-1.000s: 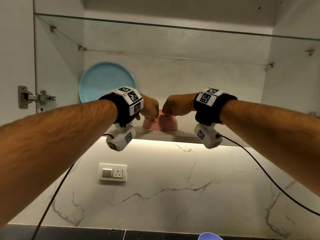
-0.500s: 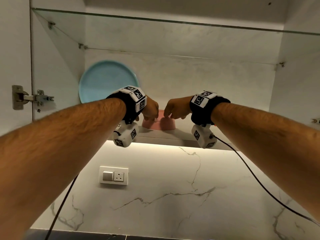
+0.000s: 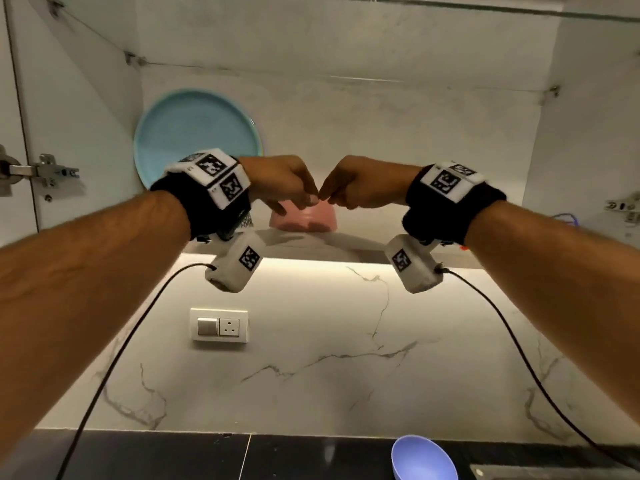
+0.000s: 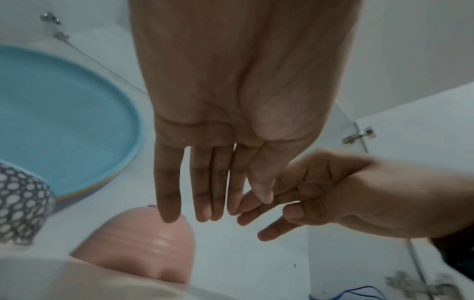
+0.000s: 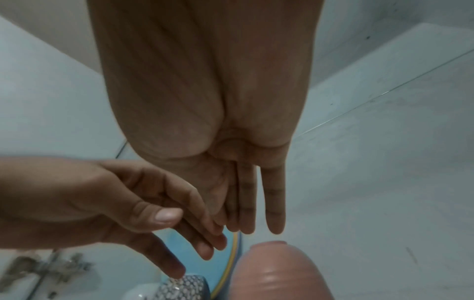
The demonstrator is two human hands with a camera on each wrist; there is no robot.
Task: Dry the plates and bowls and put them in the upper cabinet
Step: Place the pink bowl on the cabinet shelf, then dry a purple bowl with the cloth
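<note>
A pink bowl stands upside down on the bottom shelf of the upper cabinet. A light blue plate leans upright against the back wall to its left. My left hand and right hand hover side by side just above the bowl. Both hold nothing, and their fingers are straight and point down. The fingertips of the two hands nearly meet. Whether the left little finger touches the bowl I cannot tell.
A grey-and-white patterned cup stands left of the pink bowl. A glass shelf spans the cabinet overhead. Door hinges stick out at the left side. A purple bowl sits on the dark counter below, beneath a wall socket.
Both hands have let go of the pink bowl and lifted a little off it. The view has tilted down, so the counter and purple bowl show again.
</note>
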